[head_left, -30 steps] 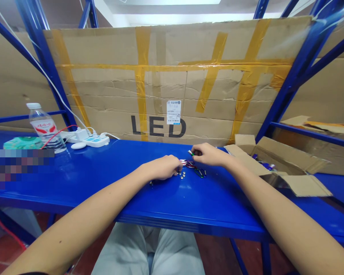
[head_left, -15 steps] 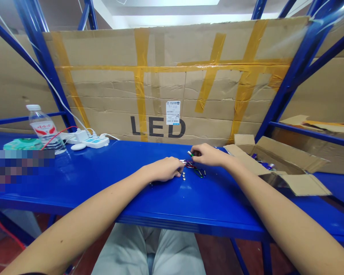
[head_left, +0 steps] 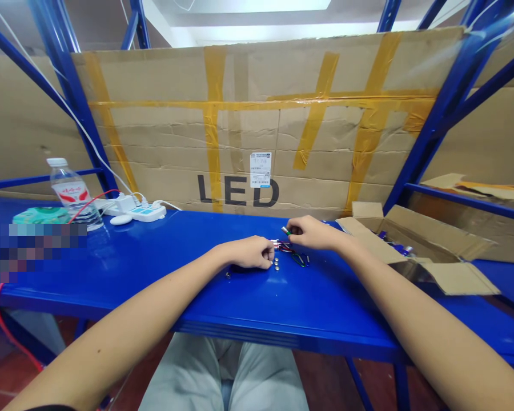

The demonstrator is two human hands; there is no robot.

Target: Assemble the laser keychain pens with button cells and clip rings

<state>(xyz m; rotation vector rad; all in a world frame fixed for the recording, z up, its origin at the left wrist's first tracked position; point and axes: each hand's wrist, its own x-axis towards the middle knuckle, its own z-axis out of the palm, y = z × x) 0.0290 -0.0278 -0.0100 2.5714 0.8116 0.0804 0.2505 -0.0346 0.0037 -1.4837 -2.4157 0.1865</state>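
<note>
My right hand (head_left: pixel 308 232) is closed in a pinch around a small green tube with a silver end (head_left: pixel 285 230), raised just over the blue table. To its left my left hand (head_left: pixel 257 252) rests low on the tabletop, its fingers curled together; what they hold, if anything, is hidden. Right beside those fingertips lie several small round silver pieces, like button cells (head_left: pixel 276 264). Between the hands sits a little group of thin metallic tubes (head_left: pixel 284 246), partly covered by my left fingers. A green carabiner-like clip (head_left: pixel 298 260) lies just right of them.
An open cardboard box (head_left: pixel 428 234) with blue metallic pieces stands at the right. At the left are a water bottle (head_left: pixel 75 197), a green packet (head_left: pixel 40 216) and a white power strip (head_left: pixel 148 213). A tiny dark piece (head_left: pixel 228 275) lies near my left wrist. Taped cardboard (head_left: pixel 167 142) backs the table.
The view has shifted slightly. My left fingers have drawn a little away from the thin tubes and curl more tightly near the silver pieces. My right hand keeps its hold on the green tube.
</note>
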